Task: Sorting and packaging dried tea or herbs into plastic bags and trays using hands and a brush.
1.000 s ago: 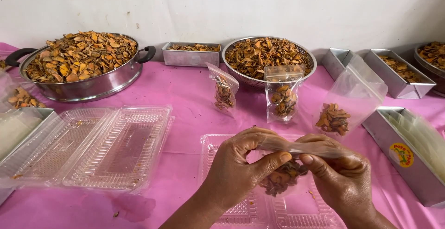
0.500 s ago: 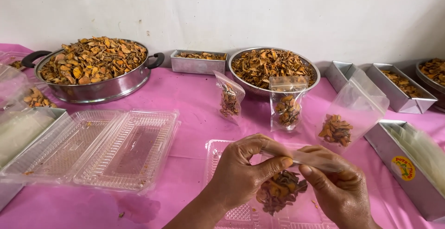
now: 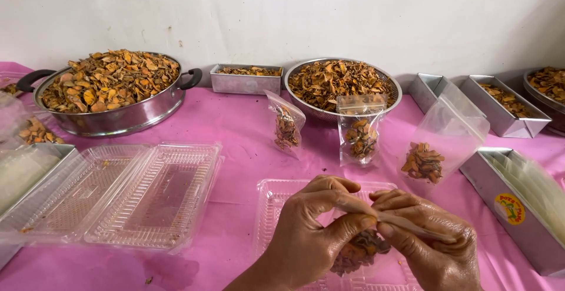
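Hands met over a clear tray (image 3: 268,208); our left hand (image 3: 312,238) and right hand (image 3: 432,241) pinched a small bag's (image 3: 365,250) top edge together.

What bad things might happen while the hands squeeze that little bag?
The left hand and right hand pinch the small clear bag along its top. If that edge isn't pressed evenly, dried slices might spill into the clear tray below. A stray elbow might also topple the standing filled bags.

Three clear filled pouches (image 3: 359,131) stand on the pink cloth; a round yellow-red label (image 3: 509,208) marks the right tin.
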